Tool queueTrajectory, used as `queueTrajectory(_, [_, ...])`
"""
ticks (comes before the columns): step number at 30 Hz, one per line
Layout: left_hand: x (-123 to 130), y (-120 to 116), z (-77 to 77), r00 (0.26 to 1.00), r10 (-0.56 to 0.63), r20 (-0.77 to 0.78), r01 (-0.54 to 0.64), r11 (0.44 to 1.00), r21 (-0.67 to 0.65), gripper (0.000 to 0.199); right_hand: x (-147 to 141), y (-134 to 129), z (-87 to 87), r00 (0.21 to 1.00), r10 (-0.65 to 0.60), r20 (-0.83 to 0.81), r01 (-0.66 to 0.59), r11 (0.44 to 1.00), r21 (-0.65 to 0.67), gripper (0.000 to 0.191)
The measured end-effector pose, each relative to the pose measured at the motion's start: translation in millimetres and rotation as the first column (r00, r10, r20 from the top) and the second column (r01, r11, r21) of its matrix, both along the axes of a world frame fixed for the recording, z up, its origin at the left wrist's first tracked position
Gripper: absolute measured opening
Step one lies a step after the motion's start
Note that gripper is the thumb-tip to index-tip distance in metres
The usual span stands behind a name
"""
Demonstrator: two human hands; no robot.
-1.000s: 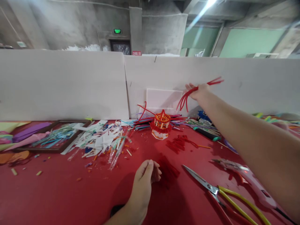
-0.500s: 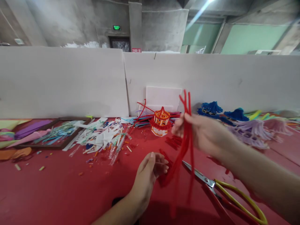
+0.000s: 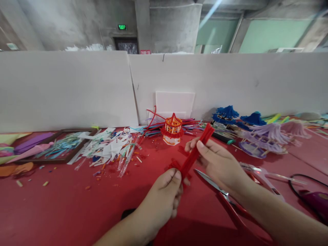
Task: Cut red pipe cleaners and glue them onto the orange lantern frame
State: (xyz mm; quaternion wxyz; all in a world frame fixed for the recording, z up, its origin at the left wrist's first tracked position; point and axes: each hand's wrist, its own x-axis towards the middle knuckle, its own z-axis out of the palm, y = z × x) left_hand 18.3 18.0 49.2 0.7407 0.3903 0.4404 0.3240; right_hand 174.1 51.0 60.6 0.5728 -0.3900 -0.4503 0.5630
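A bundle of red pipe cleaners (image 3: 190,161) slants between my hands over the table. My left hand (image 3: 164,191) is closed round its lower end. Higher up, my right hand (image 3: 217,160) pinches the bundle between thumb and fingers, with the tips sticking out above. Scissors (image 3: 212,181) lie partly beneath my right forearm, their blades pointing toward the bundle. Short red pieces (image 3: 174,164) rest on the table just behind my left hand. Farther back stands a small red, orange and white pavilion model (image 3: 173,128).
A glue gun (image 3: 263,179) lies right of the scissors. Blue (image 3: 225,114) and lilac (image 3: 269,136) models stand at the back right. Paper scraps (image 3: 111,147) and a brown frame (image 3: 66,159) cover the left back. White boards (image 3: 64,89) wall off the table's rear.
My left hand has closed on the red pipe cleaners, which hung loosely from my right hand before. My right hand has lowered, and the strands are now gathered into a tight, slanting bundle.
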Motion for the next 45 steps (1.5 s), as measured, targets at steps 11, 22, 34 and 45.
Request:
queueTrajectory(11, [5.3, 10.0, 15.1, 0.994, -0.070, 0.088, 0.061, 0.993, 0.101, 0.031, 7.3, -2.8, 3.1, 0.920, 0.262, 0.293, -0.279, 0.960, 0.018, 0.022])
queueTrajectory(22, [10.9, 8.1, 16.7, 0.991, -0.123, 0.051, 0.117, 0.986, 0.117, 0.028, 12.3, -2.5, 13.3, 0.961, 0.066, 0.270, -0.103, 0.987, 0.126, 0.035])
queueTrajectory(34, [8.7, 4.6, 20.0, 0.988, -0.143, 0.051, 0.143, 0.990, 0.004, 0.034, 14.9, -6.2, 14.0, 0.931, 0.077, 0.356, -0.150, 0.972, 0.182, 0.037])
queueTrajectory(45, [9.5, 16.3, 35.5, 0.976, -0.220, -0.009, 0.220, 0.975, 0.020, 0.035, 23.2, -6.8, 25.0, 0.808, -0.197, 0.555, -0.051, 0.915, 0.399, 0.023])
